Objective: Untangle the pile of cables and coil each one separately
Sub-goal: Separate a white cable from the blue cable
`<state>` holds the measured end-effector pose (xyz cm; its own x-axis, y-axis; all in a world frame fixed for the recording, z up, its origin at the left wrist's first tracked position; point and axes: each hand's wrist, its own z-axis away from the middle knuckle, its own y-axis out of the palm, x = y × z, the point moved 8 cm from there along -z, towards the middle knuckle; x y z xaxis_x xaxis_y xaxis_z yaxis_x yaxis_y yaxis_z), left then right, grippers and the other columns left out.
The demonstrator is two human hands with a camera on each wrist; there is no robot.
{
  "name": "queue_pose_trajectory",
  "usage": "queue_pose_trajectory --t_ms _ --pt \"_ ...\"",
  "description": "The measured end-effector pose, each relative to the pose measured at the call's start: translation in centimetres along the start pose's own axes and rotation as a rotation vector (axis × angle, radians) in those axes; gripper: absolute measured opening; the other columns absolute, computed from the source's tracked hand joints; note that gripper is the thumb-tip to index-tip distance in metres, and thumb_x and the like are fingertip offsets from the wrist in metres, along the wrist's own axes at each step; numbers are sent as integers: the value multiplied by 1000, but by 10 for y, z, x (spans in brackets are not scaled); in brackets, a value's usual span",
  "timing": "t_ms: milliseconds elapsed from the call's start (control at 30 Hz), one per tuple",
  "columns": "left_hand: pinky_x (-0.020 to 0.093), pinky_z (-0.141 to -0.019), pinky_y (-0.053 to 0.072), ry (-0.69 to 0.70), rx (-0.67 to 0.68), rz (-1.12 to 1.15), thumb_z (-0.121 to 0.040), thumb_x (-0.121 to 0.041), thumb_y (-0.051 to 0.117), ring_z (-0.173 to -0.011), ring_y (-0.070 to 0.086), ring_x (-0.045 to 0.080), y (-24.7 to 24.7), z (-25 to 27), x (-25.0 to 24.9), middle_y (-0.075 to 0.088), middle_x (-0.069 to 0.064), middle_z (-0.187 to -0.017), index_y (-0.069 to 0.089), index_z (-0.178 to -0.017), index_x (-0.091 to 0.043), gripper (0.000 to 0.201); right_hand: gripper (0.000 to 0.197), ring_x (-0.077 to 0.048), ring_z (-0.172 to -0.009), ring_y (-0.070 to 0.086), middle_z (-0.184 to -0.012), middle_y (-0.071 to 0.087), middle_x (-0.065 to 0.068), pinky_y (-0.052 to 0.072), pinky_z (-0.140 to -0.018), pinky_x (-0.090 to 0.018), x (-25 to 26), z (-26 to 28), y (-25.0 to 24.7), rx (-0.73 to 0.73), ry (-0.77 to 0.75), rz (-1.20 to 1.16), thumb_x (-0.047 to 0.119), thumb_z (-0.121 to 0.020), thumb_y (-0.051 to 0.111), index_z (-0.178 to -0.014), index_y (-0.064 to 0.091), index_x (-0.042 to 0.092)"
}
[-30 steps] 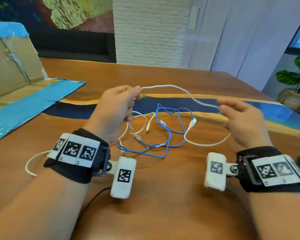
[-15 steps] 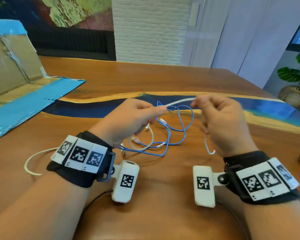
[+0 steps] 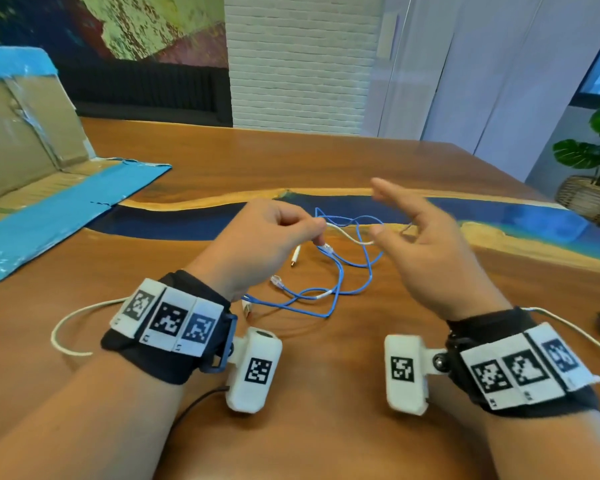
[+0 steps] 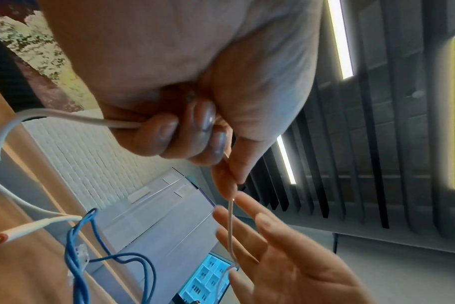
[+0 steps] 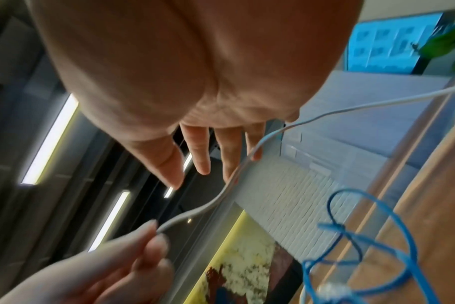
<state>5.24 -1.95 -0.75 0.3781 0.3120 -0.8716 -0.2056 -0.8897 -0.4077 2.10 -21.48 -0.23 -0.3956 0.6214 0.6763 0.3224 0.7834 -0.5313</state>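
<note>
White cable [image 3: 347, 234] pinched in left hand [image 3: 264, 244]; right hand [image 3: 426, 258] spread.

A thin white cable [image 3: 349, 234] is held raised between the hands above a thin blue network cable [image 3: 340, 278] with clear plugs, which is left in loose crossed loops on the wooden table [image 3: 326, 161].

wooden table [image 3: 326, 161] | on it: blue cable [image 3: 340, 282], cardboard [image 3: 49, 209]

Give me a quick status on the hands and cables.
Left hand pinches white cable. Right hand open, fingers spread, cable across them. Blue cable loose on table, uncoiled.
</note>
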Motion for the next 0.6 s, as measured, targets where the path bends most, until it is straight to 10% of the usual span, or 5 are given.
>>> queue_pose_trajectory --t_ms 133,267,433,600 --pt "32 -52 25 -21 76 2 -96 -35 67 -53 28 23 10 2 -1 36 7 -56 77 -76 -16 30 21 -13 -83 72 -97 77 -5 56 -82 -28 16 9 41 217 -3 -239 22 -99 65 -118 69 29" --pt "35 -62 33 -97 101 -47 -90 -52 69 -60 34 26 2 1 8 39 11 -62 63 -68 -7 51 26 -13 -54 50 -67 68 -5 48 -55 -40 5 0 4 -128 24 -297 17 -99 62 -77 75 24" --pt "35 -58 20 -128 83 242 -93 -48 61 -56 17 23 -7 0 10 21 5 -59 54 -69 -12 44 24 -9 -38 26 -42 33 13 26 -46 -27 -34 -5 -35 -326 206 -521 23 -104 57 -85 70 17" --pt "26 -51 26 -80 148 735 -99 -36 48 -45 21 9 -2 0 -1 24 -4 -59 60 -80 -16 30 22 0 -47 47 -47 53 20 37 -56 -20 -31 -3 -34 -328 162 -281 22 -101 61 -82 74 22"
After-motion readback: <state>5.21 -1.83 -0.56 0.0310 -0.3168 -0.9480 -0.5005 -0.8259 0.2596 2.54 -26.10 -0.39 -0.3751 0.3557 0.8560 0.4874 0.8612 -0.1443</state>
